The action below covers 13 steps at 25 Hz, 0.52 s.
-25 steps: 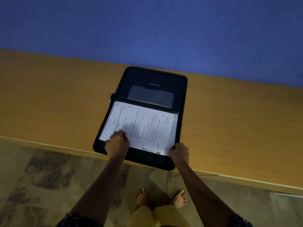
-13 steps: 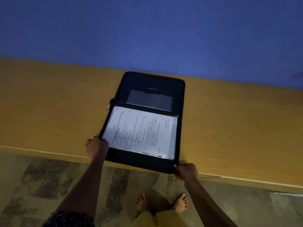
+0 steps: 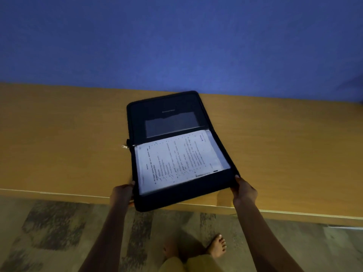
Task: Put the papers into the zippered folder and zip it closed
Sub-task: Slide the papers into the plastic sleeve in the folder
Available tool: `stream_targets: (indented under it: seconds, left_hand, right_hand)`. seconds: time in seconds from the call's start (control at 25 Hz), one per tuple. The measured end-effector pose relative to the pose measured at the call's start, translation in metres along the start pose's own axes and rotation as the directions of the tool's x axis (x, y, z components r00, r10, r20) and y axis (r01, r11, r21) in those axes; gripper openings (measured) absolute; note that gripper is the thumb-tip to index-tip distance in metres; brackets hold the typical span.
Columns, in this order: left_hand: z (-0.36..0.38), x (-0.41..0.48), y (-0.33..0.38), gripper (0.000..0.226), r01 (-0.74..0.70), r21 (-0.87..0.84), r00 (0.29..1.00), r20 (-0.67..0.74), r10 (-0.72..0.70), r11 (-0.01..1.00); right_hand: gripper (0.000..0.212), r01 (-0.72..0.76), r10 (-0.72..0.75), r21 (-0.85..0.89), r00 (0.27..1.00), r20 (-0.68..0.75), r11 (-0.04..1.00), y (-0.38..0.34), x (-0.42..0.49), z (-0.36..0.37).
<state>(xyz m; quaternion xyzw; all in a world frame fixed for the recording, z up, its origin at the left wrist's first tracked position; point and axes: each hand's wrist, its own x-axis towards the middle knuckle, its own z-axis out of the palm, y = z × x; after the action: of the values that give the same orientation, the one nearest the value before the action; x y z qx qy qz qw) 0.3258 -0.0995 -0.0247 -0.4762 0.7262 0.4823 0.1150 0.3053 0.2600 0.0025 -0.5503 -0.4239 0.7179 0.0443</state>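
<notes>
While the left hand (image 3: 122,194) and right hand (image 3: 244,191) clamp their fingers (image 3: 237,178) round the corners of the open zippered folder (image 3: 172,107) that jut past the desk's (image 3: 59,134) front edge, the papers (image 3: 176,160) lie loose inside and could slide out if it tips.

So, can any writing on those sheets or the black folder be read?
On the papers: several lines of dark print and a blue heading, all too blurred to read.
On the folder, far flap: one small pale line of print, too small to read.
No other text.
</notes>
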Motion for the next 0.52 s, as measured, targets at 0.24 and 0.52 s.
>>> stream_targets:
  seconds: [0.24, 0.52]
  left_hand:
    - [0.049, -0.052, -0.012, 0.016, 0.189, 0.025, 0.907, 0.378, -0.185, 0.982]
    - [0.14, -0.124, 0.011, 0.012, 0.247, -0.071, 0.736, 0.663, -0.139, 0.966]
  right_hand:
    - [0.025, -0.076, 0.075, 0.034, 0.997, 0.029, 0.997, 0.011, 0.007, -0.013]
    - [0.008, -0.018, 0.019, -0.203, 1.0, 0.002, 0.979, 0.024, 0.009, -0.026]
